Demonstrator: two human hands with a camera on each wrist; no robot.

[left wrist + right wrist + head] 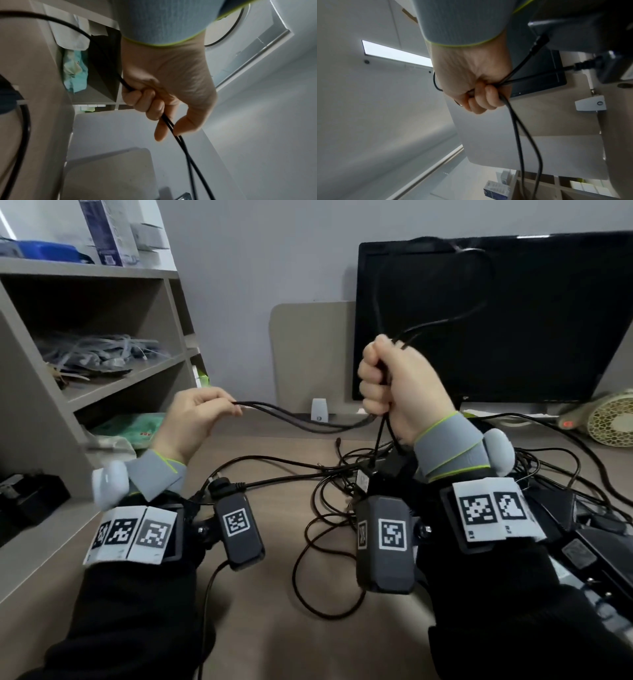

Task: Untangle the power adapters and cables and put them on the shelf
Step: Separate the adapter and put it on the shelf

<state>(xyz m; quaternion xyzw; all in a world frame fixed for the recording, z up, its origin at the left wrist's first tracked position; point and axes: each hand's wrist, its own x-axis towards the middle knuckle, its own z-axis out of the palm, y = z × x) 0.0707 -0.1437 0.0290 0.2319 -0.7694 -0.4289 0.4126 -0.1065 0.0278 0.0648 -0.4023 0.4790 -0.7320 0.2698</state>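
Observation:
My right hand (390, 385) is raised in a fist around a bundle of black cable (445, 320), with loops rising above it in front of the monitor. Its fingers (481, 100) wrap several strands in the right wrist view. A doubled black cable (294, 416) sags from that fist across to my left hand (202, 409), which pinches it between thumb and fingers (159, 128). On the desk below lies a tangle of black cables (329, 508) with a black power adapter (383, 467) in it. The grey shelf unit (113, 378) stands at the left.
A black monitor (496, 320) stands at the back right, a small fan (613, 419) beside it. The shelves hold boxes (113, 231), a heap of cable ties (99, 354) and a green packet (137, 429). A black device (27, 501) sits at the far left.

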